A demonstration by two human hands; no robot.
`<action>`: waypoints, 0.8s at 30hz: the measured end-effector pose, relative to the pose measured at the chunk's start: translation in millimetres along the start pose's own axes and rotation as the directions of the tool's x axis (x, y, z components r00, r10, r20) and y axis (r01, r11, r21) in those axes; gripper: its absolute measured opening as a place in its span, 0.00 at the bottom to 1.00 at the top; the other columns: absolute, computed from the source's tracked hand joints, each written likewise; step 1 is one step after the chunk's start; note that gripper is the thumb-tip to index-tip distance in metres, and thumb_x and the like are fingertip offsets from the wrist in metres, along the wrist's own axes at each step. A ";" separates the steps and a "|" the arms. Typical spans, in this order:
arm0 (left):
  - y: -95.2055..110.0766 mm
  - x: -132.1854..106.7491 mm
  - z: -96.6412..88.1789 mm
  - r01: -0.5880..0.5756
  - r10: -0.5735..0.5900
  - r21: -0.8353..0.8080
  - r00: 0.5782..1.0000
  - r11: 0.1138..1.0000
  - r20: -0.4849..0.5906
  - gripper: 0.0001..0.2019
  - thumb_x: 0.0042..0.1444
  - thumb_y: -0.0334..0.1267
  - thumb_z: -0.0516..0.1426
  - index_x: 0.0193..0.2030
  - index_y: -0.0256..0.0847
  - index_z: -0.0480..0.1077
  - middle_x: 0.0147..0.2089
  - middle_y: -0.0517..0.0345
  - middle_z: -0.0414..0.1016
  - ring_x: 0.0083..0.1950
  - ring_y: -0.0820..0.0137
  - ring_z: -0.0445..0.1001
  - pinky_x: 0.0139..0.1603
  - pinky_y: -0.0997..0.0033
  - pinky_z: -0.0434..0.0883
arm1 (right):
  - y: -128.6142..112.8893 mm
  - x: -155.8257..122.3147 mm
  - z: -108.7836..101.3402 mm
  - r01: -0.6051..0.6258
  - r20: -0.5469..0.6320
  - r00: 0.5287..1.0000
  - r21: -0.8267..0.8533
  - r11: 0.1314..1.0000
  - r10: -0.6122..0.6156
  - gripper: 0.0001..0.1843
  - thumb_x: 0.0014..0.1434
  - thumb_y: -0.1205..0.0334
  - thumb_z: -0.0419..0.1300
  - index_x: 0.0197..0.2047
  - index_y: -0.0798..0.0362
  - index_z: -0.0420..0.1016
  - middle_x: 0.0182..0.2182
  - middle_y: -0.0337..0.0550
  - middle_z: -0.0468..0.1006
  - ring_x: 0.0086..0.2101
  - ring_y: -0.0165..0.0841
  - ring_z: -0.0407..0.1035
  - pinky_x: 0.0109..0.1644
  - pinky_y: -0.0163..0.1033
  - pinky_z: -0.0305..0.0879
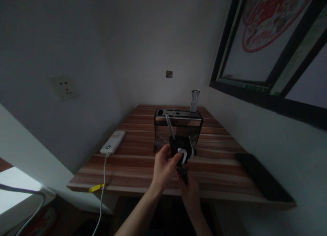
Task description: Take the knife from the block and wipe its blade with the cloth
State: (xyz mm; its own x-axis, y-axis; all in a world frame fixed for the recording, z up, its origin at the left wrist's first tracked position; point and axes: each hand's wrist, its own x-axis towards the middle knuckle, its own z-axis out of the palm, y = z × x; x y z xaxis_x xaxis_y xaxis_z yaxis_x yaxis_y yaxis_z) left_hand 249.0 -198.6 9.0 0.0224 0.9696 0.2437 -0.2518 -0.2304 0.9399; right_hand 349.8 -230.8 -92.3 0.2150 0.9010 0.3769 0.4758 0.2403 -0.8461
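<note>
Above the table's front part, my left hand [163, 164] is closed on a flat black piece [174, 148], its thumb against the face. A small white strip [183, 155] lies over that face near my thumb. From the upper left of the black piece a thin silver bar [170, 127] sticks up at a tilt. Just below, my right hand [190, 191] has its fingers around a dark handle-like part [183, 174]; whether it joins the black piece, I cannot tell. Behind them stands a metal-framed rack [178, 121] with slots in its top, partly hidden by the black piece.
A crumpled silver packet [194, 100] stands at the rack's back right. On the striped wooden table [135, 161], a white power bank [113, 142] with a cable lies left, and a black slab [264, 176] right. A yellow tag [95, 188] hangs at the front edge. Walls enclose both sides.
</note>
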 end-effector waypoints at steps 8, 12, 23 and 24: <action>-13.9 -15.5 1.6 0.020 -0.023 0.067 0.999 0.998 0.043 0.09 0.49 0.37 0.60 0.36 0.37 0.68 0.36 0.55 0.77 0.39 0.68 0.76 0.37 0.76 0.70 | -1.5 -0.5 -0.6 -0.026 0.015 1.000 0.019 0.999 0.026 0.19 0.57 0.51 0.50 0.34 0.55 0.76 0.27 0.48 0.80 0.27 0.39 0.74 0.29 0.36 0.65; -23.3 -22.4 1.6 -0.045 0.042 0.180 0.999 0.983 0.018 0.09 0.51 0.38 0.58 0.38 0.37 0.67 0.37 0.53 0.77 0.40 0.67 0.75 0.37 0.76 0.69 | -0.2 -1.4 0.6 -0.032 -0.010 0.999 0.019 0.999 0.033 0.18 0.55 0.52 0.51 0.35 0.55 0.76 0.27 0.48 0.80 0.29 0.40 0.74 0.31 0.37 0.65; -31.2 -26.0 1.1 -0.082 0.086 0.183 0.996 0.980 -0.011 0.09 0.51 0.36 0.58 0.40 0.38 0.67 0.37 0.55 0.76 0.40 0.69 0.74 0.40 0.76 0.69 | 0.9 -2.5 1.0 -0.027 -0.024 0.999 -0.046 0.999 0.026 0.16 0.54 0.54 0.51 0.34 0.54 0.76 0.27 0.47 0.79 0.29 0.39 0.73 0.31 0.37 0.65; -31.7 -26.2 0.7 -0.082 0.086 0.173 0.996 0.981 -0.014 0.09 0.51 0.36 0.58 0.39 0.38 0.67 0.37 0.56 0.76 0.40 0.69 0.74 0.39 0.76 0.69 | 1.0 -2.4 1.1 -0.023 -0.022 1.000 -0.045 0.999 0.022 0.16 0.54 0.54 0.51 0.34 0.54 0.76 0.27 0.47 0.79 0.29 0.39 0.73 0.31 0.37 0.65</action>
State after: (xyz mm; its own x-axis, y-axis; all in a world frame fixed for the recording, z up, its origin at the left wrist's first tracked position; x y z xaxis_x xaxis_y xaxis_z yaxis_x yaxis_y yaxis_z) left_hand 257.0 -216.8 -27.0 -0.0133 0.9472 0.3202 -0.0817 -0.3202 0.9438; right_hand 348.8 -232.3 -94.5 0.2442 0.8979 0.3663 0.5083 0.2032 -0.8369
